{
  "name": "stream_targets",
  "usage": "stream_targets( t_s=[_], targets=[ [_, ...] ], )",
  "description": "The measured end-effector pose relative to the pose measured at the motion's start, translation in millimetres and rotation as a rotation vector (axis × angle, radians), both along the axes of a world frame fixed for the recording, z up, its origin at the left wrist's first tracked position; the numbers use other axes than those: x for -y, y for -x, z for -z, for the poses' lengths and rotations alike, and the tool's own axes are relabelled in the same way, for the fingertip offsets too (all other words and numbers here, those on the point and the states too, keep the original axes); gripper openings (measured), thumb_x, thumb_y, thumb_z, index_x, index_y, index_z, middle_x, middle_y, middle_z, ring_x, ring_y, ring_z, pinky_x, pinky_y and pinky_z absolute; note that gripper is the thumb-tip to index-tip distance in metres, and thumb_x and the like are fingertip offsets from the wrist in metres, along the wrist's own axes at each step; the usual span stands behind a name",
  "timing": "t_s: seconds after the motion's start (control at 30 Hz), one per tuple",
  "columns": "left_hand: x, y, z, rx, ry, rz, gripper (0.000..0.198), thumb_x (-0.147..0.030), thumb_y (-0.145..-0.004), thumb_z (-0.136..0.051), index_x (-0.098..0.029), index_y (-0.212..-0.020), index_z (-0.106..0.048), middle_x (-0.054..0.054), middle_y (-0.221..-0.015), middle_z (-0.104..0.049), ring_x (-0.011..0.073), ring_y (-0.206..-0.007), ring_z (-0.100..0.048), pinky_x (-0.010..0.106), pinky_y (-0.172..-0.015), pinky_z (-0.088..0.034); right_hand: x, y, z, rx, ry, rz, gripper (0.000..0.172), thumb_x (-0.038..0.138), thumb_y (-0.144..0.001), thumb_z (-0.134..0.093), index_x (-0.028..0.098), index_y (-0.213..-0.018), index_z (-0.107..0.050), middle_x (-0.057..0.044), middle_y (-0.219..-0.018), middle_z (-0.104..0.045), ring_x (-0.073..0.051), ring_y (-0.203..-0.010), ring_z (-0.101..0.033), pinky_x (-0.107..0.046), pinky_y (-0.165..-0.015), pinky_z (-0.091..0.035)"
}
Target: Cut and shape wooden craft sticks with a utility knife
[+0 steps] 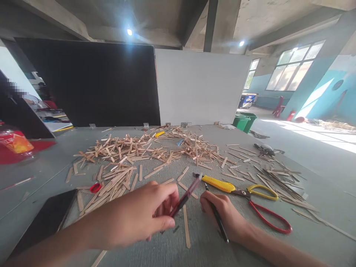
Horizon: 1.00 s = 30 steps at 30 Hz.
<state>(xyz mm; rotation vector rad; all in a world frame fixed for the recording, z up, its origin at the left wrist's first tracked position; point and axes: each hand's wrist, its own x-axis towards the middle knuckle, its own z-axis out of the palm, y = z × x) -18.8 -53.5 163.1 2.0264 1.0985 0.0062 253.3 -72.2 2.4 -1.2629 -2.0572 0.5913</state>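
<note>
The L hand (pixel 139 215) is hanging over the gray table (pixel 155 256) & is holding a dark red pen (pixel 184 203) btwn thumb & fingers; the pen is looking a bit blurry & is tilting up to the R. The R hand (pixel 224 211) is staying low, nr the table, & is curling round a black pen (pixel 217 219) that's slanting across it. A flat wood stick (pixel 186 228) is lying btwn the 2 hands. Just past the R hand, a yellow cutter (pixel 219 184) is lying w/ its dark end behind the red pen's tip; can't tell if they're touching. Scissors (pixel 274 221) w/ 1 red & 1 yellow handle are lying R of it, their blades meeting its end. Lots more sticks (pixel 119 150) are lying in a big messy pile farther back, & a little yellow thing (pixel 159 134) is sitting on top. A red cap (pixel 95 187) is lying by the pile's L side, nr a black flat slab (pixel 46 218). An orange & red bottle (pixel 16 142) is standing far L.
</note>
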Motion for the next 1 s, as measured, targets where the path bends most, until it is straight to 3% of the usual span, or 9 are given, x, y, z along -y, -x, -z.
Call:
stream_targets(
  t_s=[0.23, 0.3, 0.4, 0.47, 0.53, 0.67, 0.77, 0.9, 1.0],
  targets=[
    [-10.8, -2.3, 3.4, -0.141, -0.068, 0.143, 0.011, -0.020, -0.083, -0.068, -0.024, -0.092, -0.064, -0.003, -0.088, -0.065, 0.0113, -0.054, -0.060, 0.025, -0.054, -0.040, 0.6, -0.6, -0.5, 0.009, 0.024, -0.002, 0.024, 0.027, -0.106, -0.036, 0.024, -0.082, -0.039, 0.003, -0.073, -0.045, -0.015, -0.064, -0.033, -0.028, -0.059, -0.030],
    [-29.9, -0.6, 13.4, -0.078, -0.189, 0.057, 0.005, -0.027, -0.092, -0.061, -0.023, -0.096, -0.061, -0.002, -0.083, -0.067, 0.0141, -0.057, -0.064, 0.026, -0.056, -0.044, 0.4, 0.1, -1.2, 0.022, 0.045, -0.004, 0.026, 0.029, -0.107, -0.034, 0.024, -0.082, -0.040, 0.003, -0.074, -0.047, -0.015, -0.065, -0.036, -0.028, -0.061, -0.031],
    [-61.8, 5.1, 28.6, -0.053, -0.600, -0.213, 0.022, -0.034, -0.104, -0.043, -0.018, -0.118, -0.050, 0.010, -0.100, -0.069, 0.0225, -0.077, -0.069, 0.035, -0.071, -0.051, 0.1, 1.3, -1.6, 0.041, 0.050, -0.003, 0.028, 0.030, -0.109, -0.032, 0.024, -0.082, -0.040, 0.003, -0.074, -0.046, -0.015, -0.065, -0.035, -0.029, -0.061, -0.032],
    [-75.4, 9.4, 34.7, -0.082, -0.686, -0.269, 0.029, -0.031, -0.104, -0.040, -0.013, -0.126, -0.045, 0.021, -0.121, -0.065, 0.0300, -0.100, -0.068, 0.043, -0.085, -0.051, -0.3, 1.8, -0.3, 0.045, 0.038, -0.001, 0.028, 0.029, -0.109, -0.032, 0.024, -0.082, -0.039, 0.003, -0.073, -0.045, -0.015, -0.065, -0.033, -0.029, -0.060, -0.031],
    [-78.4, 11.7, 37.1, -0.117, -0.669, -0.229, 0.029, -0.031, -0.103, -0.043, -0.013, -0.126, -0.048, 0.022, -0.124, -0.064, 0.0328, -0.109, -0.066, 0.045, -0.090, -0.050, -0.6, 2.0, 2.1, 0.049, 0.029, -0.002, 0.029, 0.029, -0.109, -0.031, 0.024, -0.082, -0.039, 0.003, -0.073, -0.044, -0.015, -0.065, -0.032, -0.028, -0.059, -0.030],
    [-57.6, 5.2, 39.2, -0.171, -0.554, -0.066, 0.025, -0.039, -0.105, -0.048, -0.018, -0.113, -0.061, 0.012, -0.106, -0.071, 0.0293, -0.096, -0.070, 0.040, -0.082, -0.052, 0.0, 1.9, 4.8, 0.060, 0.011, 0.006, 0.032, 0.032, -0.111, -0.030, 0.024, -0.082, -0.041, 0.004, -0.071, -0.045, -0.015, -0.063, -0.033, -0.028, -0.058, -0.031],
    [-30.2, -7.7, 47.2, -0.191, -0.484, 0.044, 0.027, -0.038, -0.106, -0.050, -0.018, -0.115, -0.065, 0.013, -0.108, -0.073, 0.0294, -0.096, -0.072, 0.039, -0.079, -0.055, 0.5, 1.6, 5.2, 0.066, 0.008, 0.010, 0.032, 0.032, -0.111, -0.031, 0.024, -0.083, -0.043, 0.003, -0.072, -0.048, -0.015, -0.063, -0.037, -0.027, -0.058, -0.033],
    [8.1, -28.6, 70.0, -0.198, -0.450, 0.189, 0.027, -0.030, -0.101, -0.062, -0.015, -0.122, -0.070, 0.015, -0.117, -0.075, 0.0336, -0.107, -0.073, 0.044, -0.089, -0.058, -0.2, -0.4, 9.8, 0.063, 0.009, -0.002, 0.026, 0.026, -0.109, -0.037, 0.024, -0.084, -0.043, 0.004, -0.072, -0.048, -0.015, -0.063, -0.037, -0.027, -0.059, -0.034],
    [27.7, -39.4, 92.6, -0.241, -0.520, 0.257, 0.020, -0.029, -0.096, -0.072, -0.013, -0.106, -0.078, 0.013, -0.108, -0.079, 0.0332, -0.104, -0.075, 0.043, -0.092, -0.060, -0.5, -1.7, 12.8, 0.063, 0.001, -0.019, 0.022, 0.021, -0.106, -0.040, 0.024, -0.084, -0.041, 0.005, -0.072, -0.044, -0.015, -0.063, -0.033, -0.027, -0.058, -0.031]
  ],
)
